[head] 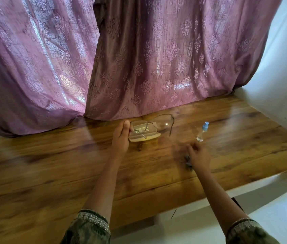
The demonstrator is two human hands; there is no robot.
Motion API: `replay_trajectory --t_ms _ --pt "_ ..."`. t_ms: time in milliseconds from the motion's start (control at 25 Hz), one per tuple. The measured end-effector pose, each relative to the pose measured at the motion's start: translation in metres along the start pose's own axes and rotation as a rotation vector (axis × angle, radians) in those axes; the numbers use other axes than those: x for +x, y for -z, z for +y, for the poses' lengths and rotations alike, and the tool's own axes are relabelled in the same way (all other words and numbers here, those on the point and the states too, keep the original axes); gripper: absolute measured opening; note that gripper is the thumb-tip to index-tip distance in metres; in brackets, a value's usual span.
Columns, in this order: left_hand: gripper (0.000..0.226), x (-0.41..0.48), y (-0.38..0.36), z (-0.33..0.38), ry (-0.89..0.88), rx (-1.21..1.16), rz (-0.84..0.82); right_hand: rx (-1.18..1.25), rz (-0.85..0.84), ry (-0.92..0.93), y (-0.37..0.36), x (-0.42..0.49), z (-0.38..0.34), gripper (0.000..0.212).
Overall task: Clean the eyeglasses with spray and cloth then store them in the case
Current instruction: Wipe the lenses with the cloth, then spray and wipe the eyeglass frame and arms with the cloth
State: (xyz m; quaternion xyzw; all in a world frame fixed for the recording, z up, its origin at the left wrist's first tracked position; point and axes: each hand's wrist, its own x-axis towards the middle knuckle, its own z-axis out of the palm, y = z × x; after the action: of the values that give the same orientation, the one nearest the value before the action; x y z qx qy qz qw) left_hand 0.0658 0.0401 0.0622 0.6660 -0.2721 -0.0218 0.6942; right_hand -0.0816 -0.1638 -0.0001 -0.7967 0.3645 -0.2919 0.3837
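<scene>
Thin-framed eyeglasses point(164, 124) with clear lenses are held up over the table by my left hand point(121, 136), which grips them at their left lens. Just behind and below them lies an open beige case point(149, 136) on the wooden table point(68, 164). A small clear spray bottle point(202, 132) with a light blue cap stands to the right of the case. My right hand point(198, 156) rests on the table over a dark grey cloth point(189, 163), of which only a blurred edge shows; its hold on the cloth is unclear.
Purple patterned curtains point(156, 67) hang down onto the table's far edge. White walls close in on the right point(280, 85) and far left. The table's near edge point(245, 189) runs diagonally at lower right, with a white floor below.
</scene>
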Motion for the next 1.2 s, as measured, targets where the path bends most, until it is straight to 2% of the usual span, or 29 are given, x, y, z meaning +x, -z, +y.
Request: replay_trajectory --t_ms 80,200,280,400,520,600,720,840,1000,1200 --pt "0.039 -0.001 -0.002 0.002 0.015 -0.053 -0.017 0.295 -0.082 -0.023 -0.004 0.004 -0.023 0.023" --pt "0.038 -0.001 -0.002 0.004 0.025 -0.154 -0.039 0.632 -0.273 -0.218 -0.006 0.007 -0.048 0.039" --pt "0.037 0.000 0.001 0.004 0.036 -0.190 -0.046 0.766 -0.300 -0.250 -0.003 0.006 -0.055 0.042" --pt "0.042 0.000 0.004 0.002 0.051 -0.208 -0.046 0.876 -0.276 -0.199 0.006 0.003 -0.062 0.045" --pt "0.042 -0.002 -0.001 0.001 0.086 -0.233 -0.059 0.947 -0.365 -0.142 0.016 0.003 -0.070 0.044" --pt "0.042 -0.003 -0.004 0.000 0.115 -0.252 -0.072 0.958 -0.419 -0.089 0.021 0.005 -0.077 0.041" --pt "0.042 -0.005 -0.006 -0.004 0.156 -0.248 -0.063 0.880 -0.382 0.023 0.028 0.009 -0.085 0.032" --pt "0.036 -0.005 -0.008 -0.002 0.200 -0.093 -0.007 0.820 -0.334 0.087 0.033 0.010 -0.089 0.029" --pt "0.025 -0.001 -0.010 0.019 -0.070 0.181 0.040 0.708 -0.297 0.137 0.039 0.008 -0.094 0.028" --pt "0.038 0.005 -0.022 0.042 -0.279 0.382 -0.079 0.586 -0.218 0.174 0.035 0.008 -0.092 0.027"
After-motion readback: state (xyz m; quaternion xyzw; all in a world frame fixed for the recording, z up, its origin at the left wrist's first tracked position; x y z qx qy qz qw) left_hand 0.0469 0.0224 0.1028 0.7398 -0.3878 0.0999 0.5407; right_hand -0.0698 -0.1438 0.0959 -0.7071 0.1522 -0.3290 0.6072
